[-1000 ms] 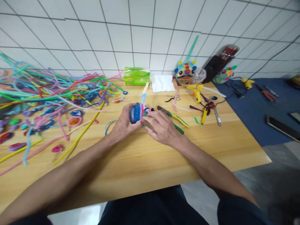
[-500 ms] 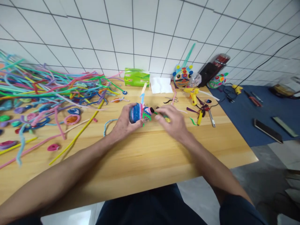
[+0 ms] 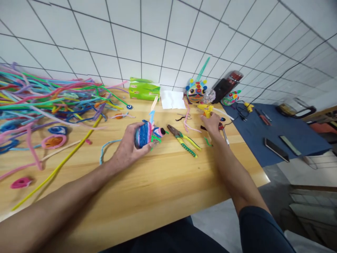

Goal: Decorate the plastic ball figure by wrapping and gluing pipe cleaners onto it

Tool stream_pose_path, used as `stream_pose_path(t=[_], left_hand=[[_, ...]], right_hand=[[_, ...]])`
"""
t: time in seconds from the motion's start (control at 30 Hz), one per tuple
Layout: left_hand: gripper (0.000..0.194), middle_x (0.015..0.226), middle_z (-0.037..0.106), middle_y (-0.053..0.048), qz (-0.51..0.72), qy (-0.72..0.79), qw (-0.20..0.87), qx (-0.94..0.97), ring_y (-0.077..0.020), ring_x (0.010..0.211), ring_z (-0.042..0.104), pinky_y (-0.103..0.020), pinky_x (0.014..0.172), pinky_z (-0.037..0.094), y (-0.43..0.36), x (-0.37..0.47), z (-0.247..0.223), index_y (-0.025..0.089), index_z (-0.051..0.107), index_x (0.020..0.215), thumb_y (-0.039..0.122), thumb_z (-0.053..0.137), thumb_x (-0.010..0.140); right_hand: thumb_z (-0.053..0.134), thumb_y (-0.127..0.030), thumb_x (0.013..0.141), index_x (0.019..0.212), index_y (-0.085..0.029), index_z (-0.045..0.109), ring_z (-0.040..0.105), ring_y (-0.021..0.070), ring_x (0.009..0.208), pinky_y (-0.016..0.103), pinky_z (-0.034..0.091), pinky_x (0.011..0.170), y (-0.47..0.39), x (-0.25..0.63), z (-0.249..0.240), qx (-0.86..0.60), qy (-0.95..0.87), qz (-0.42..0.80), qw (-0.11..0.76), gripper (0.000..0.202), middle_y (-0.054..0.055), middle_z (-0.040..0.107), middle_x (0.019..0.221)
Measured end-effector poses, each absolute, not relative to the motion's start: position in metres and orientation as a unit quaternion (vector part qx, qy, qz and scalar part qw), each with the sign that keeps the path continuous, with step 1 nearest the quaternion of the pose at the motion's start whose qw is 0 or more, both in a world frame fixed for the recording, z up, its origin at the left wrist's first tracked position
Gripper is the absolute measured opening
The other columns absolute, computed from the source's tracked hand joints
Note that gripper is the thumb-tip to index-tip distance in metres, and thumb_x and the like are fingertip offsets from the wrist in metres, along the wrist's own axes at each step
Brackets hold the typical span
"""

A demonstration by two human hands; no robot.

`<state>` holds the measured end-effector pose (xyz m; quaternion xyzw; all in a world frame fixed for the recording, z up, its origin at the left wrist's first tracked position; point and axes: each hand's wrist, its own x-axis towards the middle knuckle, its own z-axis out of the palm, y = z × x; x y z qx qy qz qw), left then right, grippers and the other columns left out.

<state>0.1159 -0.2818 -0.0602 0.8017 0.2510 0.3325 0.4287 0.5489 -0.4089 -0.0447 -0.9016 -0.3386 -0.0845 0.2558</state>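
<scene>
My left hand (image 3: pixel 133 142) is wrapped round a blue and pink striped craft piece (image 3: pixel 143 135) made of fuzzy stems, with a wooden stick (image 3: pixel 154 103) standing out of its top and a black tip at its right. On the right, my right hand (image 3: pixel 211 123) has its fingers round the handle of a yellow glue gun (image 3: pixel 206 108), which lies by the back of the table. Between the hands rest pliers (image 3: pixel 183 139) with green and yellow handles, their jaws pointing to the back left.
Many coloured fuzzy stems (image 3: pixel 52 95) cover the table's left side. Along the wall stand a green tissue pack (image 3: pixel 144 89), white paper (image 3: pixel 172 99), a colourful mask-like craft (image 3: pixel 196 92) and a dark red bottle (image 3: pixel 231 82). Phones (image 3: pixel 276 149) lie on a blue cloth (image 3: pixel 302 130).
My right hand has left the craft piece and moved right to the glue gun. The pliers now show on the table between the hands. The view has shifted; my left hand still holds the craft piece.
</scene>
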Motion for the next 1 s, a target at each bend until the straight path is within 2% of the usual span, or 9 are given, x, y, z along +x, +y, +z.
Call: stream_pose_path(t=[0.13,0.27,0.37,0.43,0.57,0.63,0.73,0.87,1.0], left_hand=[[0.08,0.158,0.06,-0.018,0.326,0.242,0.438,0.802,-0.039,0.146,0.064,-0.061,0.127,0.055,-0.284,0.116,-0.055,0.024,0.048,0.157,0.057,0.084,0.093],[0.081,0.158,0.06,-0.019,0.34,0.234,0.447,0.794,-0.0389,0.146,0.064,-0.059,0.127,0.054,-0.284,0.117,-0.055,0.024,0.05,0.156,0.057,0.087,0.092],[0.082,0.156,0.061,-0.019,0.348,0.227,0.454,0.788,-0.0383,0.144,0.065,-0.059,0.126,0.055,-0.284,0.118,-0.057,0.025,0.05,0.156,0.061,0.088,0.093],[0.083,0.155,0.061,-0.019,0.35,0.225,0.456,0.787,-0.0385,0.144,0.065,-0.06,0.127,0.055,-0.284,0.118,-0.057,0.024,0.05,0.155,0.065,0.087,0.093],[0.083,0.158,0.06,-0.02,0.336,0.232,0.462,0.788,-0.0392,0.147,0.063,-0.061,0.129,0.053,-0.285,0.117,-0.054,0.024,0.048,0.157,0.066,0.086,0.095],[0.084,0.159,0.06,-0.02,0.331,0.236,0.466,0.786,-0.0396,0.148,0.063,-0.062,0.129,0.054,-0.286,0.116,-0.053,0.025,0.047,0.157,0.064,0.086,0.095],[0.082,0.16,0.058,-0.021,0.331,0.233,0.47,0.785,-0.0407,0.15,0.062,-0.063,0.128,0.054,-0.285,0.116,-0.054,0.026,0.047,0.157,0.06,0.087,0.094],[0.08,0.163,0.056,-0.021,0.323,0.229,0.469,0.789,-0.0404,0.152,0.061,-0.064,0.13,0.052,-0.285,0.114,-0.055,0.026,0.045,0.159,0.056,0.085,0.096],[0.081,0.163,0.056,-0.02,0.317,0.233,0.468,0.791,-0.0401,0.152,0.061,-0.063,0.131,0.051,-0.285,0.113,-0.054,0.026,0.044,0.16,0.056,0.084,0.096]], right_hand=[[0.068,-0.025,0.09,0.119,-0.012,0.07,0.07,0.0406,0.126,0.059,0.052,0.115,-0.389,0.551,-0.034,-0.923,-0.248,-0.064,0.287,0.032,0.03,0.076,0.129],[0.063,-0.031,0.094,0.118,-0.022,0.068,0.074,0.0336,0.116,0.054,0.057,0.111,-0.395,0.534,-0.016,-0.887,-0.292,-0.033,0.357,0.027,0.018,0.081,0.125],[0.067,-0.048,0.092,0.1,-0.027,0.07,0.073,0.0285,0.091,0.049,0.065,0.094,-0.412,0.498,0.002,-0.818,-0.39,0.035,0.422,0.023,0.006,0.079,0.096],[0.077,-0.057,0.089,0.095,-0.028,0.072,0.072,0.0265,0.083,0.044,0.066,0.082,-0.422,0.465,0.013,-0.772,-0.454,0.088,0.436,0.03,0.003,0.077,0.087],[0.093,-0.061,0.078,0.086,-0.026,0.074,0.069,0.0239,0.065,0.039,0.062,0.061,-0.429,0.406,0.023,-0.759,-0.519,0.109,0.377,0.04,0.001,0.075,0.074],[0.091,-0.059,0.082,0.088,-0.026,0.076,0.072,0.0255,0.065,0.041,0.065,0.062,-0.429,0.388,0.02,-0.754,-0.543,0.068,0.363,0.037,0.002,0.077,0.075],[0.084,-0.047,0.087,0.103,-0.027,0.079,0.082,0.0318,0.082,0.048,0.071,0.076,-0.431,0.377,0.013,-0.735,-0.576,-0.013,0.359,0.026,0.006,0.084,0.091],[0.077,-0.031,0.083,0.113,-0.029,0.076,0.085,0.0351,0.092,0.051,0.073,0.087,-0.433,0.373,0.009,-0.72,-0.607,-0.057,0.333,0.03,0.008,0.086,0.104],[0.074,-0.028,0.08,0.114,-0.028,0.073,0.084,0.0361,0.093,0.052,0.073,0.085,-0.431,0.373,0.006,-0.72,-0.619,-0.059,0.309,0.034,0.01,0.084,0.107]])
